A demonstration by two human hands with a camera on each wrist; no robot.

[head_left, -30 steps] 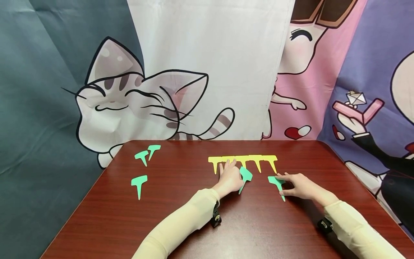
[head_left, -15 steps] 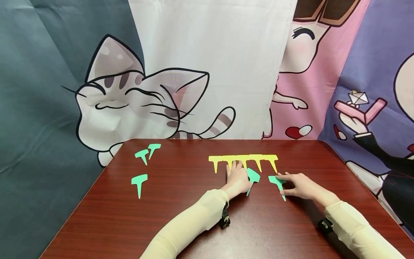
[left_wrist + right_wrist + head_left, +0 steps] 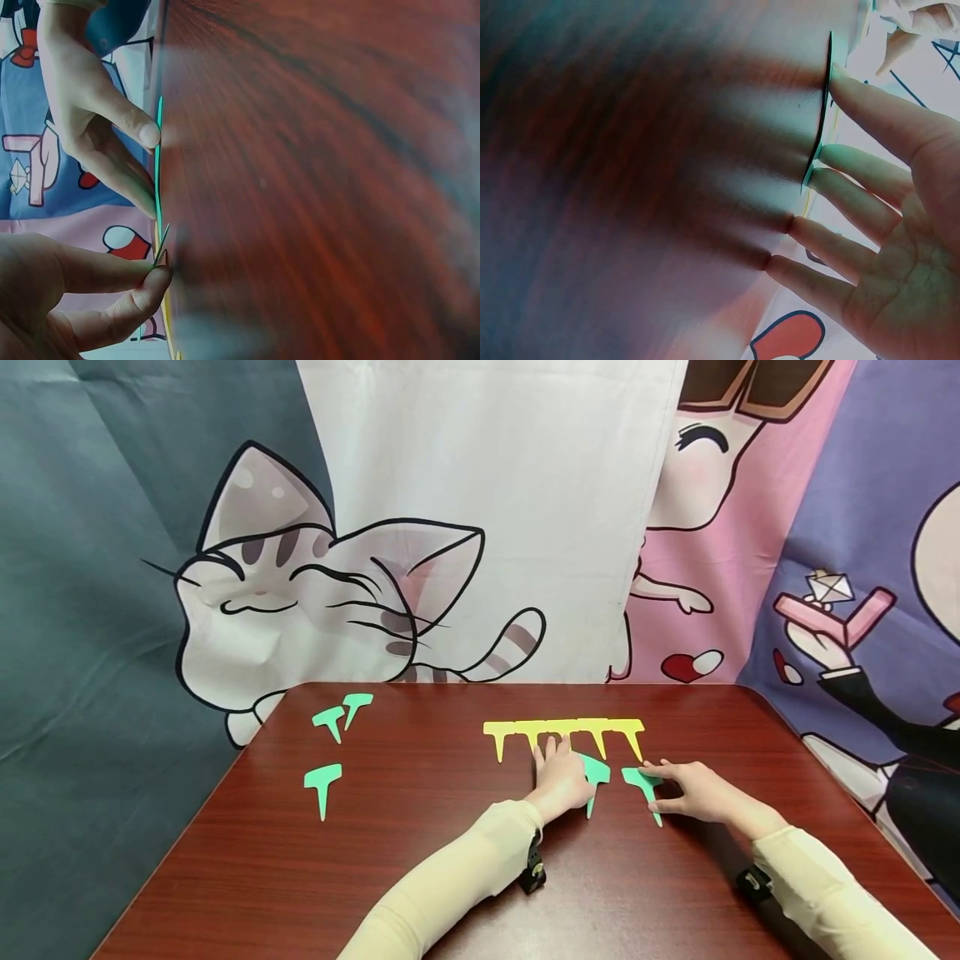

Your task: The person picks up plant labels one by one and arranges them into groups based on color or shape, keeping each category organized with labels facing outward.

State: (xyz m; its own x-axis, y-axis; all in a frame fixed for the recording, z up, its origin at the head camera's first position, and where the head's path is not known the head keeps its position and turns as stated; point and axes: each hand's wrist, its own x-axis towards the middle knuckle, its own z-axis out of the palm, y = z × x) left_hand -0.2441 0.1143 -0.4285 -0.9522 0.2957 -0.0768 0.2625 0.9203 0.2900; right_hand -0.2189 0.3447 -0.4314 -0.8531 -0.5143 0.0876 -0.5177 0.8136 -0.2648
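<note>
My left hand [image 3: 561, 783] pinches a green T-shaped plant label [image 3: 597, 770] between thumb and finger. In the left wrist view this label [image 3: 161, 244] appears edge-on and tilted at the fingertips, close to the tabletop. To its right, a second green plant label [image 3: 636, 777] lies on the table under my right hand [image 3: 701, 789]. The right thumb and fingertips touch that label, with the fingers fairly straight and spread in the right wrist view. Just behind both hands runs a row of several yellow T-shaped plant labels [image 3: 500, 728], heads side by side; the left fingers partly cover some stems.
Three more green labels lie at the table's left: one nearer label [image 3: 323, 777], a middle label [image 3: 328, 720] and a far label [image 3: 358, 700], the last two close together. The reddish-brown wooden table [image 3: 300, 885] ends at a printed cartoon curtain [image 3: 480, 468].
The left hand has slid right with its green label, which has turned more upright and come nearer the label under the right hand. The right hand has stayed in place.
</note>
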